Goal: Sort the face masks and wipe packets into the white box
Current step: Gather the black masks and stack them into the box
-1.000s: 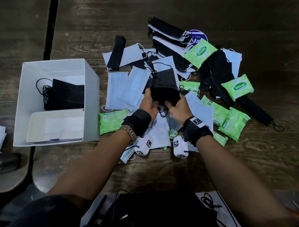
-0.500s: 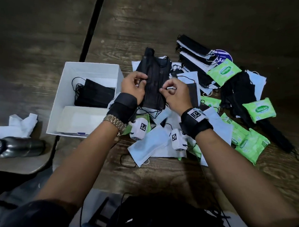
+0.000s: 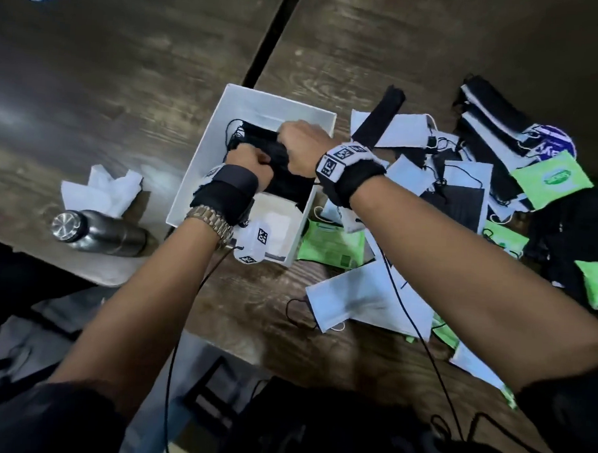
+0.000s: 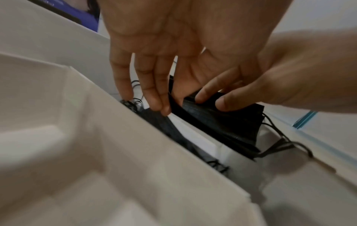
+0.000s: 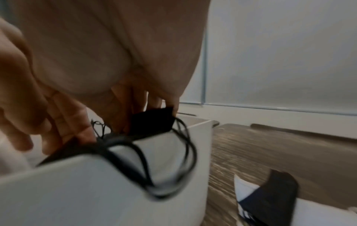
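Note:
Both hands reach into the far half of the white box (image 3: 279, 101). Between them they hold a folded bundle of black face masks (image 3: 287, 183) low inside it. My left hand (image 3: 250, 164) pinches one end of the bundle (image 4: 222, 122) between fingers and thumb. At the other end, my right hand (image 3: 303, 141) grips the masks (image 5: 152, 120), whose ear loops (image 5: 181, 146) trail over the box wall (image 5: 96, 183). Earlier black masks (image 3: 250, 131) lie underneath. White masks (image 3: 373, 298), black masks (image 3: 381, 117) and green wipe packets (image 3: 331, 241) lie piled to the right.
A white cardboard insert (image 3: 279, 222) fills the box's near half. A steel bottle (image 3: 98, 233) lies left of the box beside a crumpled tissue (image 3: 100, 190). A dark gap (image 3: 271, 36) separates the two tabletops. A black bag (image 3: 316, 429) and cables sit at the near edge.
Both hands lifted the black masks off the pile, straightened them, then carried them left and lowered them into the box. The head view swung left.

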{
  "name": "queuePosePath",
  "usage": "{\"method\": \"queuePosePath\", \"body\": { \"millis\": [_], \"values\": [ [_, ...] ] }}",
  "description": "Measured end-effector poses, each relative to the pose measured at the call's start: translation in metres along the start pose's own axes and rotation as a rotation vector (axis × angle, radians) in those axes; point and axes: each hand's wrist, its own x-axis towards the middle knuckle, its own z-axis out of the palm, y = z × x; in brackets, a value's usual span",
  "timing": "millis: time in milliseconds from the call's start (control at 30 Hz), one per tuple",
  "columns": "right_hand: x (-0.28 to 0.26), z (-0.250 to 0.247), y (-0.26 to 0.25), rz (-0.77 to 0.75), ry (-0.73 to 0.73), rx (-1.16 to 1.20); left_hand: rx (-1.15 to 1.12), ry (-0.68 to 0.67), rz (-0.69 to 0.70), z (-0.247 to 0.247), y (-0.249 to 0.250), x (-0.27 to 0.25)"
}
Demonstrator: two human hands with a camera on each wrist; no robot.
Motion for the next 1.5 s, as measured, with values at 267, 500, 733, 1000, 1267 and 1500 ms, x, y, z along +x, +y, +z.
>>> {"method": "queuePosePath", "body": {
  "millis": [267,500,733,1000,1267,1500],
  "values": [
    [0.042,0.026,-0.018,-0.041,-0.293,-0.077,0.429,-0.246,-0.032,-0.008,-0.002,0.013],
    [0.061,0.038,-0.002,0.095,-0.173,-0.063,0.451,-0.213,-0.054,-0.022,-0.001,0.03],
    [0.081,0.044,-0.005,0.023,-0.233,0.028,0.385,-0.142,-0.109,-0.035,-0.008,0.037],
    [0.069,0.04,0.006,-0.032,-0.308,0.136,0.361,-0.104,-0.07,-0.035,-0.007,0.039],
    [0.03,-0.002,0.045,0.041,0.06,0.44,0.368,-0.018,0.167,-0.04,0.042,0.031],
    [-0.057,0.0,0.095,0.242,0.451,0.603,0.375,-0.028,0.428,0.011,0.12,-0.003]
  ]
}}
